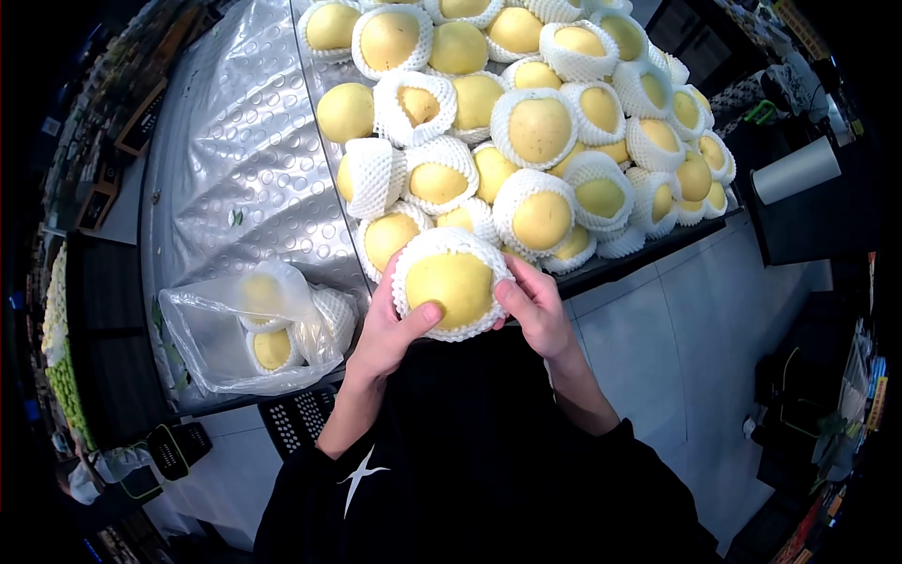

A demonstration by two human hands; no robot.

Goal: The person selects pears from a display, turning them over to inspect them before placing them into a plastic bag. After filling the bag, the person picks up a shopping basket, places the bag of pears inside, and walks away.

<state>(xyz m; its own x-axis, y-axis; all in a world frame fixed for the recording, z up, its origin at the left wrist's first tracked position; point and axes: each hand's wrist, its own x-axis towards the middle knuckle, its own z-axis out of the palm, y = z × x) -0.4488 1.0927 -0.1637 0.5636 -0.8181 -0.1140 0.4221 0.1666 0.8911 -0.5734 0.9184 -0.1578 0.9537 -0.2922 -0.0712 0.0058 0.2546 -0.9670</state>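
A round yellow pear (449, 288) in a white foam net is held in front of my body between both hands. My left hand (387, 324) grips its left side, with the thumb lying over the front of the fruit. On the right side, my right hand (536, 305) clasps the foam edge, its fingers partly hidden behind. Just beyond rises a heap of similar pears (535, 130), most in foam nets and a few bare. To the left, a clear plastic bag (218, 350) lies on the display and contains several netted pears (272, 349).
A silver dimpled sheet (254, 155) covers the display left of the heap, with a clear divider between them. A white roll (797, 170) is on a dark stand at the right. Below the display, grey floor tiles (648, 348) show.
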